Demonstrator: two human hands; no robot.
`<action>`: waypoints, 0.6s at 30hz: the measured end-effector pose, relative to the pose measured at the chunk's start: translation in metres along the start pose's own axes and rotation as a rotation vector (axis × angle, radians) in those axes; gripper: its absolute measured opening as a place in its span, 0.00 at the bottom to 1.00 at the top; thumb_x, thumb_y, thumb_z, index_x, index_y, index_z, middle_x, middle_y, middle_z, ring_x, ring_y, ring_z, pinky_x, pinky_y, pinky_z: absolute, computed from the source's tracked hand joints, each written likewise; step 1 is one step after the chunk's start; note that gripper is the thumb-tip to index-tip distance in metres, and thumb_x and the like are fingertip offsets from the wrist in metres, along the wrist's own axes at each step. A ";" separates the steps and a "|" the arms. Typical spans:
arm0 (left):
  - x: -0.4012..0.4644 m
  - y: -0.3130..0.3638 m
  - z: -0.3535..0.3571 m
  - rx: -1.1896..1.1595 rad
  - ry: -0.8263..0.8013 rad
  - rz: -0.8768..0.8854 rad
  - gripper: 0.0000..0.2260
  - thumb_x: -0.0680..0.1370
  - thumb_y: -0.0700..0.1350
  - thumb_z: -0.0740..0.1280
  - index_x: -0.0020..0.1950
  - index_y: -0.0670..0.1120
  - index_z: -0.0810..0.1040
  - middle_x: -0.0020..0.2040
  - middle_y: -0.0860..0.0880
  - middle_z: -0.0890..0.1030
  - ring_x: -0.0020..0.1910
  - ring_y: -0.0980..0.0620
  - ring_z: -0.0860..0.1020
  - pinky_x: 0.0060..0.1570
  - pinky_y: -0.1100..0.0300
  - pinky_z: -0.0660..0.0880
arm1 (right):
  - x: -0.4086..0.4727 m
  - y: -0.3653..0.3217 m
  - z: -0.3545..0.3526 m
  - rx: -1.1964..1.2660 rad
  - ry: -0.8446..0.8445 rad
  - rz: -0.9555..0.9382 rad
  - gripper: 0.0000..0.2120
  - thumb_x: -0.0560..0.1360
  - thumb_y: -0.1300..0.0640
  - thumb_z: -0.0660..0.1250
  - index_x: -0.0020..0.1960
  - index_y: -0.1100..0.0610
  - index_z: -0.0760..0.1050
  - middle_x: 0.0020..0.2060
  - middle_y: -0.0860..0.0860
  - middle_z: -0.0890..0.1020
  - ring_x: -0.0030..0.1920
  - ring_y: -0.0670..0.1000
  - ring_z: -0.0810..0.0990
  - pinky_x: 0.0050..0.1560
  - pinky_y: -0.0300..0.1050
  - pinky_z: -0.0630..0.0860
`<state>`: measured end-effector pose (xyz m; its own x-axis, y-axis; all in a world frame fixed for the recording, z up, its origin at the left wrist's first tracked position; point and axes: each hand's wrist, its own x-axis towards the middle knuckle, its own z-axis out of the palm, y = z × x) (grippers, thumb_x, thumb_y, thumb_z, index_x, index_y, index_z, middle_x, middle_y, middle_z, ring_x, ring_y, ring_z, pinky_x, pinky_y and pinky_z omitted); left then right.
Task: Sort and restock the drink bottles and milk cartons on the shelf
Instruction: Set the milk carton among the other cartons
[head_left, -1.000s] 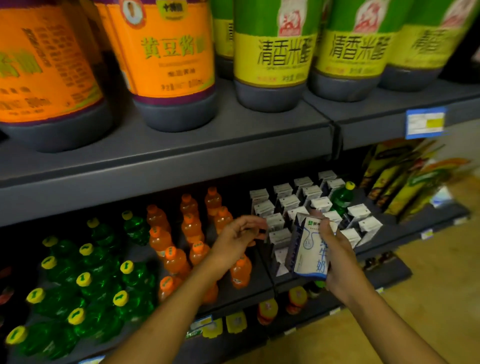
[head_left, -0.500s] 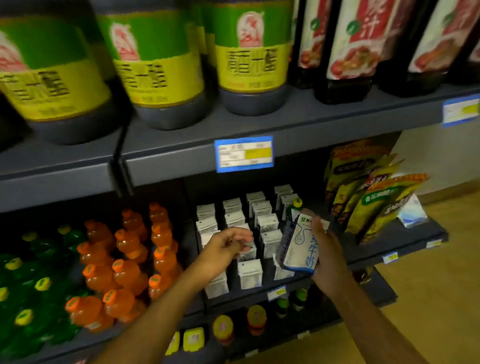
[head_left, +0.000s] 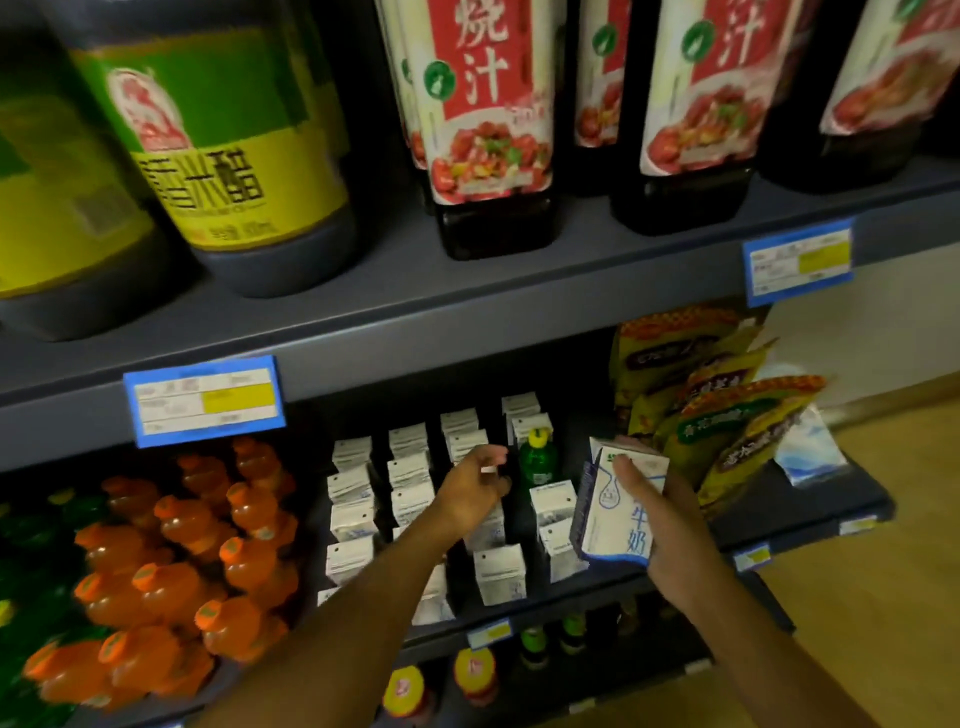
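Note:
My right hand grips a white and blue milk carton, tilted, in front of the shelf's right part. Rows of small white milk cartons stand on the dark middle shelf. A lone green bottle with a yellow cap stands among the cartons at the back. My left hand hovers over the cartons just left of that bottle, fingers curled and apart, holding nothing. Orange bottles fill the shelf's left part.
Large vinegar jugs and dark sauce bottles stand on the upper shelf. Yellow snack bags lean at the right of the cartons. Blue price tags hang on the shelf edge. More bottles sit on the lowest shelf. Wooden floor lies right.
The view has swung to the right along the shelf. My left hand has reached deeper, toward the green bottle. The carton stays in my right hand.

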<state>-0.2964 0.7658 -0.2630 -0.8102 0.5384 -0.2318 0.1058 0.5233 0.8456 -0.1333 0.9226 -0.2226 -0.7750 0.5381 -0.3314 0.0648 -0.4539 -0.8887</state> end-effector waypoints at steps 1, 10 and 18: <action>0.011 0.004 0.005 0.037 -0.007 0.000 0.18 0.78 0.36 0.66 0.69 0.43 0.72 0.60 0.47 0.76 0.55 0.55 0.74 0.56 0.64 0.71 | 0.001 -0.002 -0.005 -0.034 0.006 -0.007 0.18 0.63 0.48 0.72 0.53 0.44 0.78 0.44 0.47 0.87 0.44 0.50 0.86 0.40 0.48 0.81; 0.088 0.004 0.047 0.147 -0.058 -0.008 0.24 0.76 0.36 0.70 0.71 0.45 0.72 0.66 0.42 0.76 0.66 0.43 0.74 0.68 0.53 0.70 | 0.012 -0.013 -0.043 -0.069 0.018 -0.044 0.22 0.60 0.46 0.74 0.53 0.49 0.78 0.45 0.49 0.87 0.45 0.51 0.87 0.45 0.50 0.80; 0.108 -0.001 0.054 0.438 0.005 -0.039 0.22 0.75 0.48 0.73 0.68 0.55 0.74 0.63 0.46 0.79 0.61 0.44 0.77 0.62 0.51 0.73 | 0.008 -0.006 -0.053 -0.080 0.001 -0.041 0.29 0.58 0.44 0.75 0.57 0.52 0.78 0.48 0.51 0.87 0.48 0.54 0.86 0.47 0.52 0.82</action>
<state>-0.3534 0.8591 -0.3150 -0.8210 0.5104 -0.2560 0.3090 0.7742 0.5524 -0.1065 0.9677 -0.2372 -0.7776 0.5557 -0.2943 0.0831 -0.3731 -0.9241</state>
